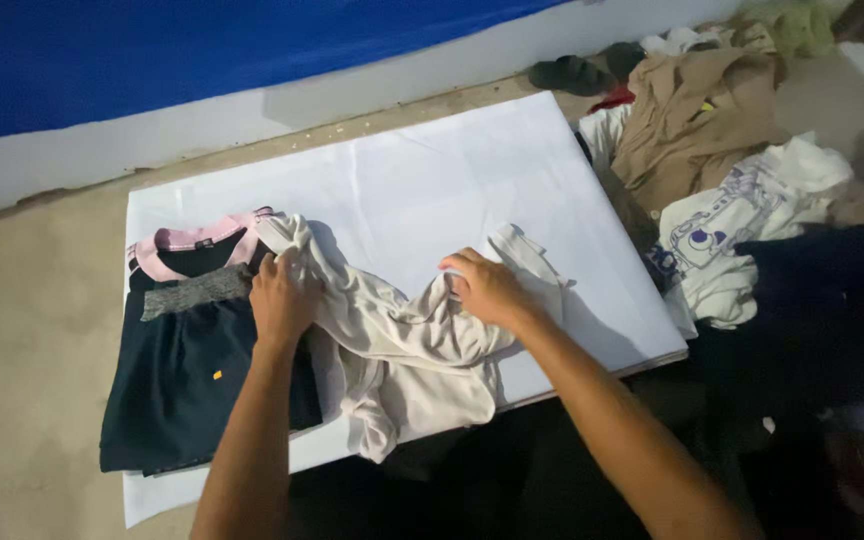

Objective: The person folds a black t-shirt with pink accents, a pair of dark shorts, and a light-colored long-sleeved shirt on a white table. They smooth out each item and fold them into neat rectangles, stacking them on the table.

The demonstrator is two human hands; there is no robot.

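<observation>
A crumpled off-white garment (pixel 407 350) lies on a white board (pixel 432 170) on the floor. My left hand (pixel 282 298) grips its upper left part, where the cloth bunches near a collar. My right hand (pixel 485 288) holds a fold at the garment's upper right. To the left of the garment sits a folded stack of dark navy clothes (pixel 187 385), with a pink collar (pixel 192 240) and a grey band showing on top. My left forearm crosses over the stack's right edge.
A heap of unfolded clothes lies to the right: a tan shirt (pixel 697 120), a white printed shirt (pixel 732 230) and dark cloth (pixel 832 310). Dark sandals (pixel 572 72) rest by the wall. A blue wall (pixel 152 50) with a white base runs behind.
</observation>
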